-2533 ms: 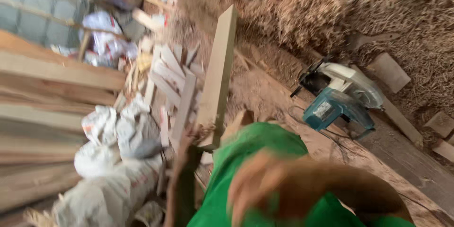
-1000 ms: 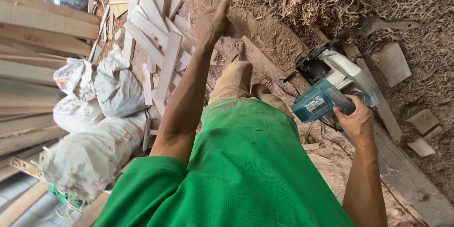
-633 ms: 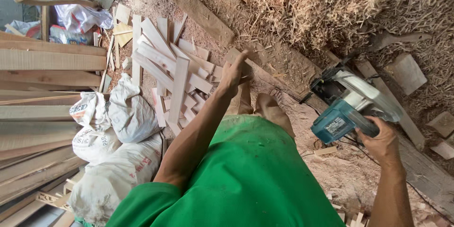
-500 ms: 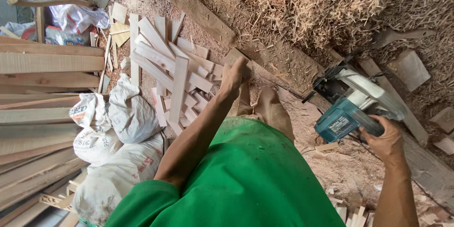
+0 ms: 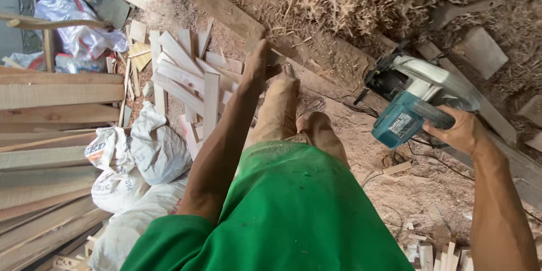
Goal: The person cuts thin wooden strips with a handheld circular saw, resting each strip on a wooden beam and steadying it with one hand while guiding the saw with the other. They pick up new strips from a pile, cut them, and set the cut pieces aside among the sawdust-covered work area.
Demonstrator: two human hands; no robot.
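- Head view: right hand [image 5: 458, 131] is clenched around the grip of the teal circular saw [image 5: 412, 101], held above the sawdust floor [image 5: 429, 192].
- Left hand [image 5: 258, 65] reaches down to the long plank [image 5: 237, 20]; its grip cannot be told.
- Risk: the dangling cord [image 5: 395, 161] could snag the feet.

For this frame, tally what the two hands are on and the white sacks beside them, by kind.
Circular saw, teal and white, gripped by the right hand: 1
Long plank on the sawdust floor, at the left hand: 1
White sacks by the stacked boards: 3 visible, possibly more hidden
Total: 5
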